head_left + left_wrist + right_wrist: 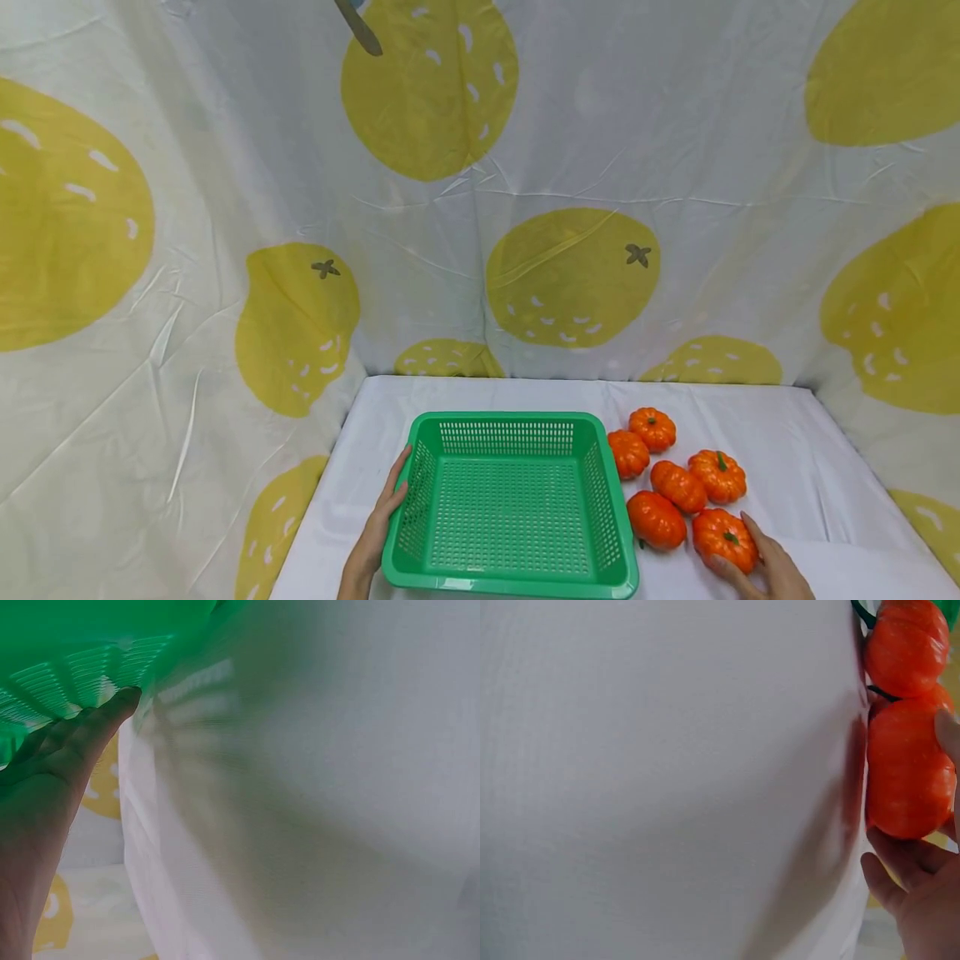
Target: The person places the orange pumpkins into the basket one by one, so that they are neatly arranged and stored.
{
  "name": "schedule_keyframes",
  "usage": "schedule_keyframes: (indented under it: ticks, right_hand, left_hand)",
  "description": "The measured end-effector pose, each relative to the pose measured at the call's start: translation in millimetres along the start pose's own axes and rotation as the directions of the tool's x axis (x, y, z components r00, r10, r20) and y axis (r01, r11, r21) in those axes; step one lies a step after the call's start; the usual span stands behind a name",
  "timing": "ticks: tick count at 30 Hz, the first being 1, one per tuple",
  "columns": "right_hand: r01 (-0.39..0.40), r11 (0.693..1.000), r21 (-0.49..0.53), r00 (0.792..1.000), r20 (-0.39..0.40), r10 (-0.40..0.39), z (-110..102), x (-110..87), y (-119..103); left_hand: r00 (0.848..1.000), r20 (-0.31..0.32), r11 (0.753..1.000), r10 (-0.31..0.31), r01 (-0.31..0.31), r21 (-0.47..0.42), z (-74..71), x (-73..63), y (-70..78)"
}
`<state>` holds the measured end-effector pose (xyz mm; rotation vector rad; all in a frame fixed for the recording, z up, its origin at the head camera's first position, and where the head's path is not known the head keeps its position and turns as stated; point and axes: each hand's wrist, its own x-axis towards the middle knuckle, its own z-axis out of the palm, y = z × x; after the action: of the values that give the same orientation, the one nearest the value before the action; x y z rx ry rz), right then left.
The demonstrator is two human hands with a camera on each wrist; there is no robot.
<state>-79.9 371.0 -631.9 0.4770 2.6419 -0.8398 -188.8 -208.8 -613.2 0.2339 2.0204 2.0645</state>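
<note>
A green plastic basket (510,517) with slotted walls stands on the white cloth, nothing inside it. Against its left wall rests my left hand (375,529), fingers extended; in the left wrist view the fingers (112,712) touch the slotted side. Right of the basket, my right hand (776,571) holds a small orange pumpkin (723,535) between thumb and fingers, at the near end of a group. The right wrist view shows this pumpkin (909,776) from the side, the thumb on one side and fingers at its end. Its underside appears to be at the cloth.
Several more orange pumpkins lie between the basket and my right hand: one at the back (652,429), one by the basket's wall (628,454), others (717,476) nearer. White cloth (810,492) covers the table. Lemon-print curtains (420,275) enclose the back and sides.
</note>
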Motion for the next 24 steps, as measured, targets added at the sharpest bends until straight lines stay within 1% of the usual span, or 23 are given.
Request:
schedule_keyframes:
  ticks: [2, 5, 6, 9, 12, 15, 18, 19, 22, 24]
  right_hand:
    - [-0.030, 0.999, 0.028, 1.000, -0.001, 0.030, -4, -3.9, -3]
    - [0.007, 0.999, 0.043, 0.998, -0.069, -0.004, -12, -9.4, -11]
    - [0.033, 0.998, 0.046, 0.993, -0.113, -0.028, -14, -11.0, -14]
    - [0.128, 0.991, 0.040, 0.966, -0.231, -0.116, -20, -15.2, -27]
    - [0.199, 0.979, 0.036, 0.939, -0.293, -0.180, -25, -17.4, -41]
    - [0.254, 0.966, 0.043, 0.925, -0.304, -0.230, -30, -17.9, -59]
    - [0.317, 0.946, 0.068, 0.901, -0.334, -0.278, -32, -16.7, -77]
    - [0.332, 0.940, 0.077, 0.896, -0.336, -0.289, -34, -16.4, -84]
    - [0.372, 0.921, 0.117, 0.889, -0.331, -0.317, -35, -14.1, -102]
    - [0.381, 0.915, 0.135, 0.893, -0.309, -0.326, -36, -13.8, -115]
  left_hand:
    - [1.000, -0.001, 1.000, -0.001, 0.001, -0.001, -0.1, 0.1, 0.2]
    - [1.000, -0.007, 1.000, -0.002, 0.002, -0.002, -0.5, 0.3, 0.3]
    - [1.000, -0.008, 1.000, 0.000, 0.000, -0.001, -0.7, 0.3, 0.3]
    - [1.000, -0.013, 1.000, 0.002, -0.002, 0.006, -1.0, -0.2, 0.2]
    - [1.000, -0.018, 1.000, 0.003, -0.003, 0.012, -1.2, -1.4, -0.1]
    - [1.000, -0.020, 1.000, 0.005, -0.005, 0.011, -0.9, -2.0, 0.3]
    - [1.000, -0.019, 1.000, 0.011, -0.011, 0.011, -0.2, -1.8, 0.6]
    - [1.000, -0.018, 1.000, 0.013, -0.013, 0.012, 0.0, -1.6, 0.6]
    - [1.000, -0.018, 1.000, 0.016, -0.016, 0.020, 0.8, -1.0, 0.0]
    - [1.000, -0.017, 1.000, 0.016, -0.016, 0.024, 1.2, -0.8, -0.5]
